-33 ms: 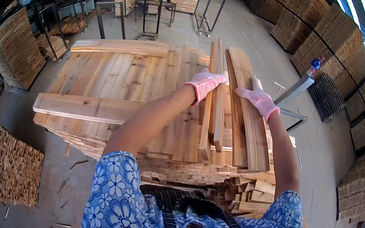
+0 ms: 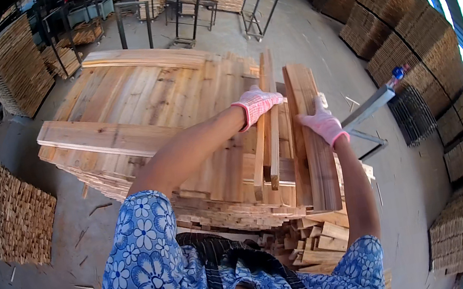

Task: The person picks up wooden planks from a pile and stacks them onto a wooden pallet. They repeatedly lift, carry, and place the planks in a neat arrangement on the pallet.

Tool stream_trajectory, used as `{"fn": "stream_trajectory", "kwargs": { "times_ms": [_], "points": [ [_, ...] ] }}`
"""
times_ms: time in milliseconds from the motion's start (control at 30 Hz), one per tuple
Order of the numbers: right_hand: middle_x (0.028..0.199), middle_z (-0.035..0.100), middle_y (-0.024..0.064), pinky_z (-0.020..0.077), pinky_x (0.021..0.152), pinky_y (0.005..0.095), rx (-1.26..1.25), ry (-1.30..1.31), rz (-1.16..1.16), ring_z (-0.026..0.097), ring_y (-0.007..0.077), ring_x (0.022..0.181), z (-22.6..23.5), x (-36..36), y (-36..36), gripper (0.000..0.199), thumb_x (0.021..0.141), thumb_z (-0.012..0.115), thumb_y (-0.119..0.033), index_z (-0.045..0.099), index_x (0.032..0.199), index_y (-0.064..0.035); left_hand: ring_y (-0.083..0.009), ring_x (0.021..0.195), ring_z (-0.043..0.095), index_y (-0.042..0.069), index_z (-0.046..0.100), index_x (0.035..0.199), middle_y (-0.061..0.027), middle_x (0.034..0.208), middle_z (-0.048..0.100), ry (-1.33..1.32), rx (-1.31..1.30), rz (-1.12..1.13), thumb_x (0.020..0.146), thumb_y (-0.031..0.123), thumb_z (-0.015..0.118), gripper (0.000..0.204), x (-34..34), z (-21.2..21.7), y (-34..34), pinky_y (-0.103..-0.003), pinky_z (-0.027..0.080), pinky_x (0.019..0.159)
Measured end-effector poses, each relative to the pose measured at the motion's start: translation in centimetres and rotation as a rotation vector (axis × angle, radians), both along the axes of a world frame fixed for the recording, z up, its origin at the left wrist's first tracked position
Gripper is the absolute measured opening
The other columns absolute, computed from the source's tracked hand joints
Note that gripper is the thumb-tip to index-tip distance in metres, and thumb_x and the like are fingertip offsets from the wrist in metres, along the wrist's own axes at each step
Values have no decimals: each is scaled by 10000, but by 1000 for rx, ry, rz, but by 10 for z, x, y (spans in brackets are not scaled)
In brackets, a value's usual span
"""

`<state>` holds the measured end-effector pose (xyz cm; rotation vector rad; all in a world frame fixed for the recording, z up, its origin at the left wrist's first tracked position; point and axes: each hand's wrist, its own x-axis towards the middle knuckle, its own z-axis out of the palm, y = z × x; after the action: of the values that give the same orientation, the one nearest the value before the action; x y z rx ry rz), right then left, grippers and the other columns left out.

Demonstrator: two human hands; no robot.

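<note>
My left hand (image 2: 262, 106), in a pink and white knit glove, is closed around narrow wooden strips (image 2: 274, 147) tilted up on edge. To its right, my right hand (image 2: 323, 121), gloved the same way, grips wider wooden boards (image 2: 318, 176), its fingers at their left side and its thumb raised. A narrow gap separates the two groups. Both groups rest over the right part of a large stack of planks (image 2: 157, 93), whose top layer lies side by side. The fingertips of both hands are partly hidden by the wood.
Two thick boards lie across the stack, one at the far edge (image 2: 145, 60) and one at the left (image 2: 100, 138). Short offcuts (image 2: 319, 239) are heaped below the near right side. A metal post (image 2: 368, 108) stands at right. Wood piles (image 2: 16, 66) and wheeled frames (image 2: 261, 6) surround it.
The boards under my right hand have tilted a little and sit closer together. My left hand keeps its grip on the narrow strips. The whole view has shifted slightly.
</note>
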<state>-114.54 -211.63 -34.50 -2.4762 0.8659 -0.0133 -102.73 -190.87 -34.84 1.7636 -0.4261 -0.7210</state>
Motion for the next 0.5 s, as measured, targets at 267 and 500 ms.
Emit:
{"fn": "stream_trajectory", "kwargs": {
  "times_ms": [267,500],
  "points": [
    [1524,408,330,446,1099,515,-63,92,-55,491,457,1381,-42,-17,-33,1049,808,678,-618,204,1625,-163,-462,1421,427,63,207,1567,-315,1591,260,-272,742,42,799,412,788,1024,-43,-33,-105,-583,391,1143],
    [1452,476,348,476,1065,519,-66,9,-33,561,466,1305,-53,-18,-42,1022,802,686,-614,254,1607,-154,-493,1433,395,224,237,1580,-275,1601,193,-301,776,8,842,315,758,908,-70,-15,-107,-586,422,1114]
  ]
}}
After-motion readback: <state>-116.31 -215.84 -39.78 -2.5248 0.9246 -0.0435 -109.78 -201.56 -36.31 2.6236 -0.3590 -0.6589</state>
